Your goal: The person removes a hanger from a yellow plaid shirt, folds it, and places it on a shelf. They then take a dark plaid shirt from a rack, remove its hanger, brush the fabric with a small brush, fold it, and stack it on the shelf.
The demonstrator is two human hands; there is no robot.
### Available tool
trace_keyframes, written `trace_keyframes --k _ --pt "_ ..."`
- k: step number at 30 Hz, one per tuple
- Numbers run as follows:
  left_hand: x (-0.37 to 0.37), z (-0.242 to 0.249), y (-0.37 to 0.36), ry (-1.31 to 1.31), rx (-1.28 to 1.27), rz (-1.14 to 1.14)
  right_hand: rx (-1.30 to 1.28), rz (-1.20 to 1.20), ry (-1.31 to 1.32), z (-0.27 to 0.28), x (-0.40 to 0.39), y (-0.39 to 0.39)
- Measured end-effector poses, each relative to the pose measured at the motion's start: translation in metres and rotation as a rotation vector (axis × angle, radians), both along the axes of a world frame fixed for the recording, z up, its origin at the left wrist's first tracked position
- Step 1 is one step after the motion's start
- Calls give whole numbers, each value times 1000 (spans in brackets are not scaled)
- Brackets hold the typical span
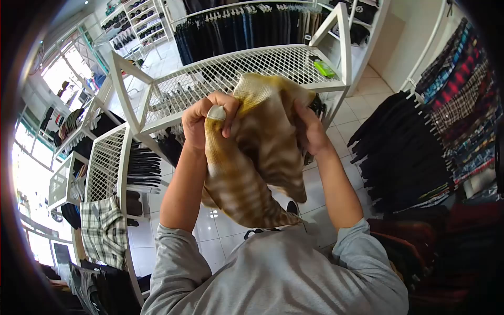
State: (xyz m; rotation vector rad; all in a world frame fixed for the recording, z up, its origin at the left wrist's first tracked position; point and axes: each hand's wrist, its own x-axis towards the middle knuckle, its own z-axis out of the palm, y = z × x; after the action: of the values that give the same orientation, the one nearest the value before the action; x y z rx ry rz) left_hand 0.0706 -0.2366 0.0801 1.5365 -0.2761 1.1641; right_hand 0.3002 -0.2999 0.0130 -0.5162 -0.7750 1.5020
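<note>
Beyond the right edge of the white mesh rack (262,59), dark cloth (366,13) bears a white mark too small to read. The brown-and-yellow garment (268,136) hangs between the hands before the rack's near edge: the left hand (210,118) grips its upper part, fingers curled; the right hand (313,131) touches the opposite side, fingers partly hidden, closure impossible to tell.

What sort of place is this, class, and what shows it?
Probably a clothing shop: a packed row of hanging trousers, patterned garments hung close together, and a white mesh-topped rack suggest it.
</note>
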Motion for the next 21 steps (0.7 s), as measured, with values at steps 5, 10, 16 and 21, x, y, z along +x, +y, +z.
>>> trace_keyframes --k 5,10,16,21 --pt "-36 -25 11 24 -69 60 65 -257 -58 18 -23 3" --pt "-73 -24 5 125 -552 -220 139 -373 -180 39 -45 13" --pt "-106 -63 3 518 -902 209 233 -477 -338 58 -80 10" --pt "-85 -55 -15 551 -657 105 307 -430 -396 49 -94 13"
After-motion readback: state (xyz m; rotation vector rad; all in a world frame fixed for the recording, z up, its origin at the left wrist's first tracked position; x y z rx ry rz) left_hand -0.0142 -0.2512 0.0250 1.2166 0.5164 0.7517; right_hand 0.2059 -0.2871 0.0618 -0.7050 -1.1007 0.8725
